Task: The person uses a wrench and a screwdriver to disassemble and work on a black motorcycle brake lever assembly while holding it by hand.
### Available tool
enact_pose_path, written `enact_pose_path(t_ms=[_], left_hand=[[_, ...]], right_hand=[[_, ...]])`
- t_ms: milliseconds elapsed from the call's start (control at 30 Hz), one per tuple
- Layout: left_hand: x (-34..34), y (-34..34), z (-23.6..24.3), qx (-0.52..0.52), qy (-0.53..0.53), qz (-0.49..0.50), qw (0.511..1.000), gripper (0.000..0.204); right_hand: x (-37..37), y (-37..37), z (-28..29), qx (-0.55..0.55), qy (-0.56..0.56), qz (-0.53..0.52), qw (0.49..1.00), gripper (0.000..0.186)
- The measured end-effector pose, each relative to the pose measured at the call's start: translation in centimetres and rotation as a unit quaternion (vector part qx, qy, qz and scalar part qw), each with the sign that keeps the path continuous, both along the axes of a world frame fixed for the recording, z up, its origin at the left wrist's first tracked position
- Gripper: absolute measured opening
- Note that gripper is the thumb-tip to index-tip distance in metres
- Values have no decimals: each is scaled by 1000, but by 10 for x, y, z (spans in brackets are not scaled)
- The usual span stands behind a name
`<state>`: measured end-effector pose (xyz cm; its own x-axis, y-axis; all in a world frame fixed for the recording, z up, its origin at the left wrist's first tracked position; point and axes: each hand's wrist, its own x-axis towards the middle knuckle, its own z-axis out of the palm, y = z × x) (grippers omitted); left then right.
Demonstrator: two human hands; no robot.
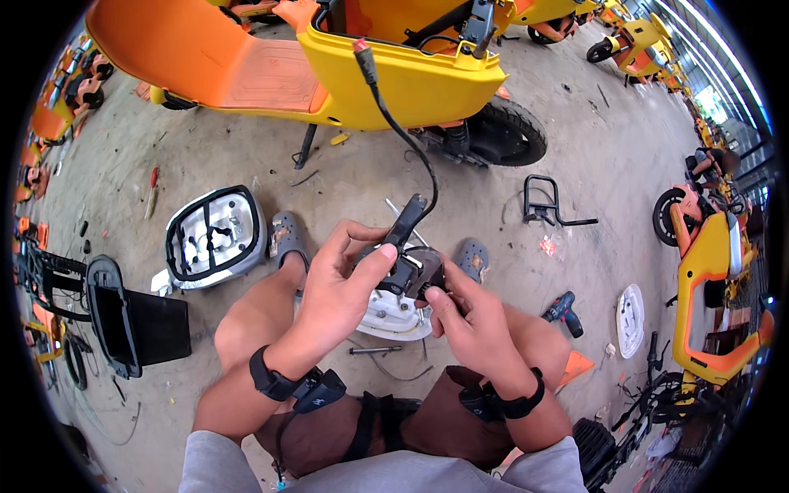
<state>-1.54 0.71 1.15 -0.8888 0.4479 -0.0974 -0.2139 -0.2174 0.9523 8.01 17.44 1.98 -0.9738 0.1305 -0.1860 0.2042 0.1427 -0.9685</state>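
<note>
Between my knees, both hands hold up a black latch-like part [404, 273] with a short metal piece across its middle. My left hand [347, 267] is closed on its upper left side, the thumb pressed on the front. At the lower right end, my right hand [475, 319] grips it between thumb and fingers. A black cable [421, 152] rises from the part's top and curves to a free plug [364, 59] with a reddish tip. Below the part a white shell [393, 319] lies on the floor, partly hidden by my hands.
A yellow scooter [394, 94] stands ahead on its stand. At the left are a white lid with black rim [173, 242] and a black bin [156, 329]. At the right lie a cordless drill [564, 314], a bent black bracket [542, 214] and a white cover [630, 320].
</note>
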Motion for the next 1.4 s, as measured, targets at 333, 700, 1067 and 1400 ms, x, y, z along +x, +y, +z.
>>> enact_pose_path(t_ms=[333,700,1067,1400], left_hand=[[1,-2,1,-4,16,-9,1000,25],[4,-5,1,1,103,-3,995,40],[5,-4,0,-7,96,14,995,40],[4,0,5,-58,63,30,996,38]], right_hand=[[5,1,-9,55,49,-22,997,49],[2,1,6,37,36,-48,998,48],[3,1,-5,77,99,-71,990,45],[5,-1,-1,208,138,-77,965,49]])
